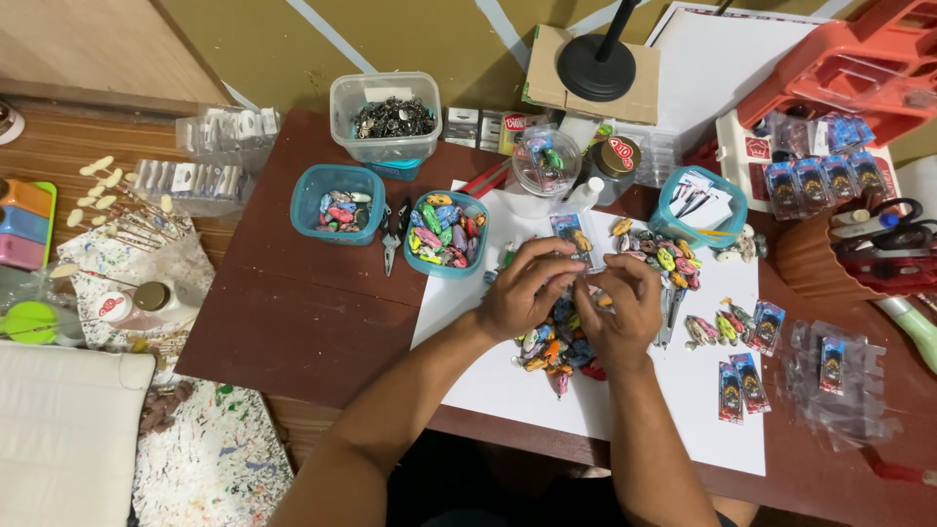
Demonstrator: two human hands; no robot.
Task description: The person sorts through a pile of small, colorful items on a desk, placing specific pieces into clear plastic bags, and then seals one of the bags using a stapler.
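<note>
Clear small packet (584,286) pinched between closed fingers of left hand (522,293) and right hand (625,310), above colourful pile (558,349)

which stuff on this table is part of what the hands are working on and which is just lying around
In use:
left hand and right hand, together on a small piece too hidden to identify
pile of colourful lures under them
white sheet
packaged lures

Lying about:
pliers
teal tub of lures
clear tub of metal bits
scissors
paint palette
</note>
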